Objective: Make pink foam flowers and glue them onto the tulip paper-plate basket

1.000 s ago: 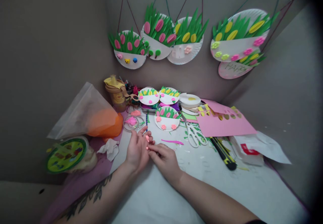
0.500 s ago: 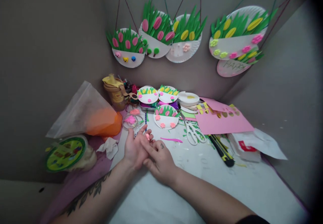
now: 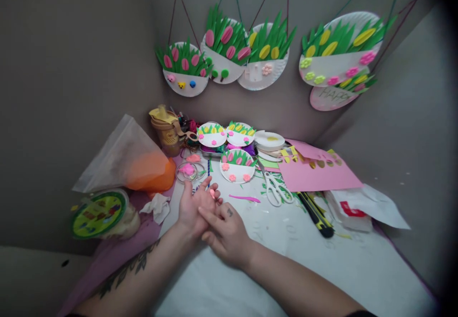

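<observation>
My left hand (image 3: 196, 207) is palm up over the white table sheet, its fingers partly curled around a small pink piece (image 3: 212, 193) near the fingertips. My right hand (image 3: 227, 233) lies against it, with the index finger pressed on the left palm; whether anything is under that finger is hidden. Beyond the hands is a small white plate (image 3: 237, 174) with green paper grass, pink tulips and pink flowers. A thin pink tool (image 3: 244, 198) lies to the right of my fingers.
White scissors (image 3: 275, 190), a black-and-yellow cutter (image 3: 317, 216) and pink paper (image 3: 318, 176) lie to the right. At the left are an orange-filled bag (image 3: 150, 169), a green-lidded tub (image 3: 100, 214) and a cup (image 3: 165, 133). Decorated plates (image 3: 185, 86) hang on the wall.
The view has shifted slightly, so everything appears a little farther right. My right index finger has moved a little across the left palm, towards the thumb side.
</observation>
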### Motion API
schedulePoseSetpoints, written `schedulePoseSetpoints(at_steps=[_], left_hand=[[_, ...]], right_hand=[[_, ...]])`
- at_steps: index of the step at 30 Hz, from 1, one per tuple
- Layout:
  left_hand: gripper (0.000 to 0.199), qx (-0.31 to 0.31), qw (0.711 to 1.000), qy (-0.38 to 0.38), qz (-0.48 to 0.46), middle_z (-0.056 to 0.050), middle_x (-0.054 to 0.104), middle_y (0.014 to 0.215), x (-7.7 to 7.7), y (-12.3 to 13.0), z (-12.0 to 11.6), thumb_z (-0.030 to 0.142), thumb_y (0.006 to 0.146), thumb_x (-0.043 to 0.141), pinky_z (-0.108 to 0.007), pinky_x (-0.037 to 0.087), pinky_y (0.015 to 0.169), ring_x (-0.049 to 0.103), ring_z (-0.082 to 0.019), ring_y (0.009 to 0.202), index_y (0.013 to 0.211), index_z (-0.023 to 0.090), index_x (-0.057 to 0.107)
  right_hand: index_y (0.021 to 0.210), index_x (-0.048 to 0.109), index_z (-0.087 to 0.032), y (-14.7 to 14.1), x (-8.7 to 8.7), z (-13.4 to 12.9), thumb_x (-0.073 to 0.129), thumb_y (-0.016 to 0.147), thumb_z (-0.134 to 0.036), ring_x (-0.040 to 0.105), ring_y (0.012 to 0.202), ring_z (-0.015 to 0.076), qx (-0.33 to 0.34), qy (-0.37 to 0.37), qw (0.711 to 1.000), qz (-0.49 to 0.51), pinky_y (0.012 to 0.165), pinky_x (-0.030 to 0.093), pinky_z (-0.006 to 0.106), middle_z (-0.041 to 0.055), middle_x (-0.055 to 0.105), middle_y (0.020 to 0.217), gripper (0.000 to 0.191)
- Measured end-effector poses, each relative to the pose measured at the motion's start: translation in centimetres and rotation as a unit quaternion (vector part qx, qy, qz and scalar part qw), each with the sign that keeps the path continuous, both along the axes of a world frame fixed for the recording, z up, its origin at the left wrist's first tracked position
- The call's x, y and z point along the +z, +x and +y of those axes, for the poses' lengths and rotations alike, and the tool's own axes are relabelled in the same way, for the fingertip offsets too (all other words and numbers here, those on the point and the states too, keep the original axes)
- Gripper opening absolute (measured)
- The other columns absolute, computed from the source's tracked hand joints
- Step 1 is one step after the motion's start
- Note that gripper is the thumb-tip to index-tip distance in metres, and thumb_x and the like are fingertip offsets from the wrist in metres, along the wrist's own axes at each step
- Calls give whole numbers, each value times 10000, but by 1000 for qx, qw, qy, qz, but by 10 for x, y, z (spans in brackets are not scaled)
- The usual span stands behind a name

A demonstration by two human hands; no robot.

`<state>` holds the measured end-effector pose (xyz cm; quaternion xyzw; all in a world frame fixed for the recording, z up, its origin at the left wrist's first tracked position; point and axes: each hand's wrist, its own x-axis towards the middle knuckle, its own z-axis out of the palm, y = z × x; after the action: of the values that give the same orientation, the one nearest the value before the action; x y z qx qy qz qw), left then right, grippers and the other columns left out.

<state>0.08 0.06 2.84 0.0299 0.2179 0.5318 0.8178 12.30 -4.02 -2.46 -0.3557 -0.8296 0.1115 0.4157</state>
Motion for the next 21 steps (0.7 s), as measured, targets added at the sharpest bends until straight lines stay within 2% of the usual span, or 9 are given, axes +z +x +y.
schedulePoseSetpoints(at_steps=[4, 6, 8, 12, 15, 19, 21], left_hand=[[524, 7, 1000, 9, 0, -71, 538, 840, 0, -1, 1, 602, 874, 275, -343, 494, 620, 532, -165, 651, 966, 161, 541], [528, 20, 1000, 18, -1, -62, 532, 826, -1, -2, 2, 604, 877, 262, -338, 494, 625, 524, -157, 639, 965, 163, 538], [538, 7, 1000, 12, 0, -58, 528, 822, -1, -2, 2, 614, 874, 250, -326, 488, 595, 521, -158, 631, 968, 168, 534], [542, -1, 1000, 4, 10, -66, 534, 848, -3, -1, 2, 619, 871, 251, -319, 484, 583, 531, -165, 648, 988, 169, 530], [530, 25, 999, 17, 15, -58, 530, 834, -4, -2, 3, 610, 875, 258, -321, 488, 619, 523, -155, 641, 983, 171, 536], [515, 4, 1000, -2, 17, -56, 533, 836, -4, -1, 3, 612, 868, 285, -322, 484, 613, 522, -155, 637, 978, 178, 539], [512, 13, 1000, -1, 16, -59, 535, 837, -4, -1, 3, 606, 871, 287, -322, 486, 622, 524, -154, 642, 980, 174, 538]], right_hand=[[1387, 416, -184, 0, 1, 0, 344, 946, -446, 421, 768, 207, -27, -12, 1000, -10, 684, 424, 364, 63, 458, 827, 518], [1351, 469, -202, 0, 2, 0, 334, 950, -448, 413, 738, 197, -19, 6, 1000, -18, 667, 412, 350, 51, 449, 795, 490], [1324, 506, -211, -1, 3, 0, 333, 942, -483, 408, 736, 200, -12, 24, 999, -30, 673, 407, 354, 52, 445, 788, 500], [1351, 473, -188, -2, 4, 1, 308, 940, -511, 411, 757, 212, -48, 17, 997, -60, 664, 397, 351, 73, 466, 819, 548], [1330, 499, -204, -1, 3, 1, 290, 939, -533, 410, 747, 208, -39, 30, 996, -70, 661, 384, 349, 64, 461, 805, 552], [1349, 473, -191, -1, 3, 1, 270, 931, -562, 413, 766, 215, -49, 33, 996, -73, 668, 383, 357, 77, 469, 833, 595], [1359, 458, -186, 0, 3, 1, 272, 940, -541, 413, 762, 213, -60, 26, 995, -74, 659, 378, 352, 78, 474, 838, 580]])
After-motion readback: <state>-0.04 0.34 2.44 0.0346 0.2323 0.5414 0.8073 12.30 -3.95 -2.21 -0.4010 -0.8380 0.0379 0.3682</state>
